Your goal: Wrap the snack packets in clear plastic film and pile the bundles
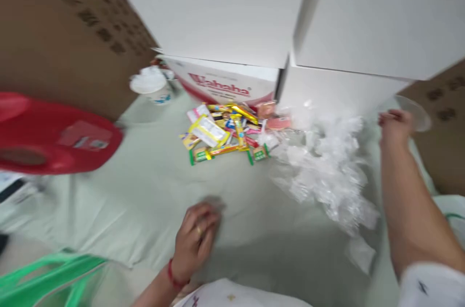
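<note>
Holds the left hand [196, 235] low over the pale green cloth [145, 191], pinching a small blurred grey thing [217, 202] in the fingers. Holds the right hand [397, 125] out to the right with bent fingers, just beside a clear round plastic piece [419, 114]; cannot tell whether gripping it. Faces a heap of wrapped snacks [209, 131] in front of the Wahaha box [221, 85], touching crumpled clear wrappers [323, 166].

I see a red plastic piece [69, 128] at left, before a brown printed carton [69, 50]; white cups [149, 83] near a red-and-white box [221, 85] reading "Wahaha"; bright green straps [72, 263] at lower left.
</note>
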Demonstrator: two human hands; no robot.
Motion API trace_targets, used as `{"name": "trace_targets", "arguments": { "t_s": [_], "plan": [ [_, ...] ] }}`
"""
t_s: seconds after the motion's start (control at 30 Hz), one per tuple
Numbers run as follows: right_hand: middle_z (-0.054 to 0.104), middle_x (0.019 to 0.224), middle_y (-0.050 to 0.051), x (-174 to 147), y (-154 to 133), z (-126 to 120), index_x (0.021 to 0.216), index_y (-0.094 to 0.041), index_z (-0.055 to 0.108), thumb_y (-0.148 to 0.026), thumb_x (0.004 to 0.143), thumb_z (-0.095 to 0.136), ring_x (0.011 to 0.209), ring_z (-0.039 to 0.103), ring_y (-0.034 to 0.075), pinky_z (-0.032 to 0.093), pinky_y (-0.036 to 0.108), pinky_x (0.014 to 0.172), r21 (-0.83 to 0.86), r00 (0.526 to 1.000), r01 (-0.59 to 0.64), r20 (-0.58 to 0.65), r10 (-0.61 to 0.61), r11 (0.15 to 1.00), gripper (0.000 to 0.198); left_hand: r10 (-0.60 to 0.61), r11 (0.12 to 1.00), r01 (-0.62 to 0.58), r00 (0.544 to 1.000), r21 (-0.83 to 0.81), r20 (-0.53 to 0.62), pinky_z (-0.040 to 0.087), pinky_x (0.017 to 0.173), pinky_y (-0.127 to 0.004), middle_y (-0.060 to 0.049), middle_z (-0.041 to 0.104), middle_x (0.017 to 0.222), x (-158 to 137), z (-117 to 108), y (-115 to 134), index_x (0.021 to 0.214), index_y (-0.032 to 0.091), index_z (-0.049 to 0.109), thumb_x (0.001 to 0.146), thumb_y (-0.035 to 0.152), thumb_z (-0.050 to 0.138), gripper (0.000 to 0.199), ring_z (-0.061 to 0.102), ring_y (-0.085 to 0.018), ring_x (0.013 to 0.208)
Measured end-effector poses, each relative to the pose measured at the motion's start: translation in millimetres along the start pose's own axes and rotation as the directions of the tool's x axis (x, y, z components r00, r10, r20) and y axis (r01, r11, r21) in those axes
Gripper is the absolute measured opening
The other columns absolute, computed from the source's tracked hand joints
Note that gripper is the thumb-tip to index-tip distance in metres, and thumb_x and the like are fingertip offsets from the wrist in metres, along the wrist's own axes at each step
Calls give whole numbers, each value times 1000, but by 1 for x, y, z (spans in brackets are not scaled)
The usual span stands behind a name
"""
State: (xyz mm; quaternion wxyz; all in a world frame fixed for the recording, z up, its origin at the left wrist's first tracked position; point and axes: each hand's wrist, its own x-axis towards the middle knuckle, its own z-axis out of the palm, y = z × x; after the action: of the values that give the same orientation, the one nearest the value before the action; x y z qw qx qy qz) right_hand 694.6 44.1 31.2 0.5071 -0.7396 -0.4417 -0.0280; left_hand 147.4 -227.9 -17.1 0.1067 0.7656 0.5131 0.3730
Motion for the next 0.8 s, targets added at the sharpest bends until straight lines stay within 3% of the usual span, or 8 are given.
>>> {"name": "trace_targets", "arguments": {
  "t_s": [0.07,0.13,0.2,0.3,0.43,0.5,0.63,0.8],
  "plan": [
    [73,80,14,-34,-16,-17,89,-10,71,-14,77,69,60,60,12,49,36,66,284,992,-110,-31,124,952,13,-97,990,114,980,88,-173,55,86,-35,-5,66,102,30,-6,-29,101,22,67,94,8,55,20,65,-19,99],
    [73,81,11,-82,-44,-37,89,-17,75,-16,73,75,65,63,16,50,40,70,426,999,-28,-25,42,904,15,-192,951,263,913,160,-359,53,87,-40,-6,66,96,71,-11,-70,95,18,68,96,14,57,12,63,-20,96],
    [73,81,10,-138,-78,-57,87,-21,78,-17,70,79,62,61,17,48,41,67,476,998,-35,64,5,879,18,-271,885,418,820,204,-505,50,91,-45,-6,65,94,120,-11,-116,92,13,69,98,21,59,14,62,-23,101],
    [73,81,10,-207,-118,-76,84,-25,80,-23,70,82,61,58,19,43,41,60,448,973,-184,208,98,875,14,-331,847,505,745,166,-579,40,103,-53,-12,62,121,195,-9,-180,111,3,66,106,29,49,31,52,-27,126],
    [73,87,7,-247,-117,-91,88,-23,77,-38,72,84,63,57,17,46,38,61,324,917,-346,314,245,880,23,-393,832,539,738,129,-549,42,103,-62,-17,58,135,263,-17,-249,128,8,59,93,27,70,41,53,-36,130],
    [74,90,7,-253,-101,-100,91,-20,77,-43,74,83,65,57,16,49,36,65,231,882,-389,372,288,892,29,-401,845,516,785,141,-472,51,94,-63,-12,62,121,275,-29,-275,112,18,65,86,21,75,28,63,-38,119],
    [75,91,7,-259,-81,-116,94,-18,76,-44,75,83,66,58,15,50,33,65,158,853,-442,378,359,883,33,-391,847,503,808,170,-440,57,87,-50,-9,63,100,265,-47,-284,91,17,67,88,21,68,5,68,-27,99],
    [72,91,6,-261,-117,-105,98,-18,74,-36,86,76,67,60,15,52,31,64,304,916,-282,368,161,910,23,-269,888,416,815,195,-514,55,86,-46,-13,62,109,209,-33,-201,100,20,67,97,22,56,12,65,-25,98]
  ]
}}
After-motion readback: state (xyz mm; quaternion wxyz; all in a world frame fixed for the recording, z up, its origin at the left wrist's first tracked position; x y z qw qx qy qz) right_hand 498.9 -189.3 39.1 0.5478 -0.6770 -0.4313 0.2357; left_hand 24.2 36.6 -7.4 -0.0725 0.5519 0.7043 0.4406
